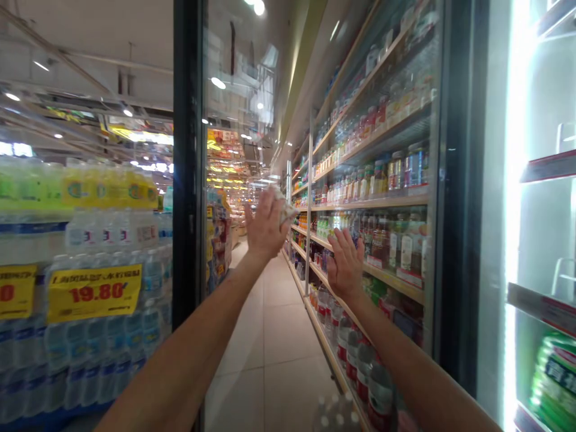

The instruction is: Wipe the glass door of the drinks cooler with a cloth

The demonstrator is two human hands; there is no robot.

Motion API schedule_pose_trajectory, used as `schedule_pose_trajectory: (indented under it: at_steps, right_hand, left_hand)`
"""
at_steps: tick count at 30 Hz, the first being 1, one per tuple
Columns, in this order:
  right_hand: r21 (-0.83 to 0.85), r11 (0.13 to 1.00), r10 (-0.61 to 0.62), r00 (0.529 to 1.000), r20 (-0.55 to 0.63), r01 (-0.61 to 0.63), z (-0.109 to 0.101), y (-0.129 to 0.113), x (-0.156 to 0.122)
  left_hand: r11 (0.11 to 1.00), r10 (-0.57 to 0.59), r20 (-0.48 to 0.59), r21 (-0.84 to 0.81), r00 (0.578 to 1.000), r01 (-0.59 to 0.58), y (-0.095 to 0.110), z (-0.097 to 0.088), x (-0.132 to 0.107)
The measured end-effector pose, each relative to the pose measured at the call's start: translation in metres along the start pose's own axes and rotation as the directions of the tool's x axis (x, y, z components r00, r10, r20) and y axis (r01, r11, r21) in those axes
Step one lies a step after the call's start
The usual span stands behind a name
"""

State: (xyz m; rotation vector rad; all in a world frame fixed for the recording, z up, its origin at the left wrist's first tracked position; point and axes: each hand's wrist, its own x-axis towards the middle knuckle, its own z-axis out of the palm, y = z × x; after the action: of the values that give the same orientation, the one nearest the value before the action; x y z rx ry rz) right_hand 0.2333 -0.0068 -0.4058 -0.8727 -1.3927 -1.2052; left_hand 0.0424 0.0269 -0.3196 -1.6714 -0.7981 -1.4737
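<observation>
A tall glass door (243, 66) with a dark frame (186, 180) stands in front of me. Against its pane my left hand (265, 228) presses a light, patterned cloth (288, 211), which is bunched under the fingers and partly hidden by them. My right hand (345, 265) is raised at the glass a little lower and to the right. Its fingers are stretched out and it holds nothing. Both arms reach up from the bottom of the view.
Stacked bottle packs (99, 336) with a yellow price sign (94, 292) stand at left. Shelves of bottled drinks (369, 204) and a tiled floor (265, 336) show in the glass. A lit cooler with a green package (555, 384) is at far right.
</observation>
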Motion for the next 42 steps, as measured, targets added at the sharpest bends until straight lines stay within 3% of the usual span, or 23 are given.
schedule_pose_trajectory:
  at_steps: [3,6,8,10,11,13,15,17,20,22,24,26,30,33,35,37,40,42]
  right_hand:
    - [0.001,1.000,0.017,1.000,0.004,-0.017,0.000,-0.001,0.000]
    - [0.003,1.000,0.026,1.000,0.009,-0.026,0.000,-0.001,0.001]
    - [0.002,1.000,0.029,1.000,0.012,-0.029,0.000,-0.002,0.001]
    - [-0.001,1.000,0.023,1.000,0.010,-0.023,0.000,-0.002,0.001]
    - [-0.003,1.000,0.016,1.000,0.004,-0.016,0.000,-0.001,0.001]
    - [-0.006,1.000,0.004,1.000,-0.007,-0.004,-0.001,-0.001,0.001]
    - [-0.004,1.000,0.001,1.000,-0.007,-0.001,-0.001,-0.001,0.001]
    - [0.003,1.000,0.009,1.000,0.001,-0.009,0.000,0.000,0.000]
    - [0.012,1.000,0.025,1.000,0.011,-0.025,0.000,0.000,0.000]
    - [0.013,0.999,0.035,0.999,0.020,-0.036,0.001,0.000,-0.001]
    - [0.011,0.999,0.044,0.999,0.017,-0.044,0.001,-0.001,0.000]
    - [0.008,0.999,0.044,0.999,0.013,-0.045,0.001,-0.002,0.000]
    - [0.004,0.999,0.035,0.999,0.014,-0.035,0.000,-0.002,0.000]
    - [0.001,1.000,0.026,1.000,0.016,-0.026,-0.001,-0.001,0.000]
    - [-0.001,1.000,0.025,1.000,0.017,-0.025,-0.001,-0.001,0.000]
    - [0.000,1.000,0.031,0.999,0.018,-0.031,-0.001,-0.001,0.000]
    - [0.007,0.999,0.039,0.999,0.026,-0.039,0.000,-0.001,-0.001]
    - [0.008,0.999,0.046,0.999,0.026,-0.046,0.001,-0.001,-0.001]
  left_hand:
    - [0.956,-0.287,-0.137,0.013,0.948,0.292,-0.033,-0.008,0.011]
    - [0.938,-0.340,-0.172,0.013,0.924,0.347,-0.035,-0.008,0.003]
    - [0.968,-0.241,-0.142,0.030,0.960,0.248,-0.020,-0.004,-0.015]
    - [0.998,-0.035,-0.066,0.048,0.997,0.038,-0.001,-0.001,-0.040]
    - [0.995,0.095,-0.012,0.045,0.995,-0.094,0.008,0.000,-0.053]
    - [0.955,0.295,0.084,0.005,0.952,-0.296,0.020,-0.001,-0.080]
    - [0.934,0.358,0.133,-0.028,0.924,-0.357,0.019,-0.005,-0.101]
    - [0.958,0.283,0.125,-0.003,0.951,-0.285,0.006,-0.011,-0.114]
    - [0.994,-0.032,0.009,0.109,0.999,0.031,-0.024,-0.020,-0.121]
    - [0.956,-0.249,-0.081,0.140,0.965,0.258,-0.038,-0.023,-0.121]
    - [0.927,-0.336,-0.115,0.134,0.935,0.350,-0.040,-0.022,-0.122]
    - [0.946,-0.291,-0.101,0.118,0.951,0.302,-0.028,-0.017,-0.124]
    - [0.997,-0.046,0.013,0.067,0.999,0.045,0.016,-0.006,-0.133]
    - [0.982,0.188,0.130,-0.028,0.974,-0.186,0.032,-0.006,-0.140]
    - [0.965,0.263,0.166,-0.055,0.950,-0.257,0.021,-0.012,-0.145]
    - [0.976,0.215,0.130,0.006,0.968,-0.218,-0.003,-0.019,-0.148]
    - [0.991,-0.002,0.001,0.132,1.000,0.001,-0.039,-0.029,-0.150]
    - [0.978,-0.134,-0.042,0.154,0.990,0.139,-0.048,-0.030,-0.150]
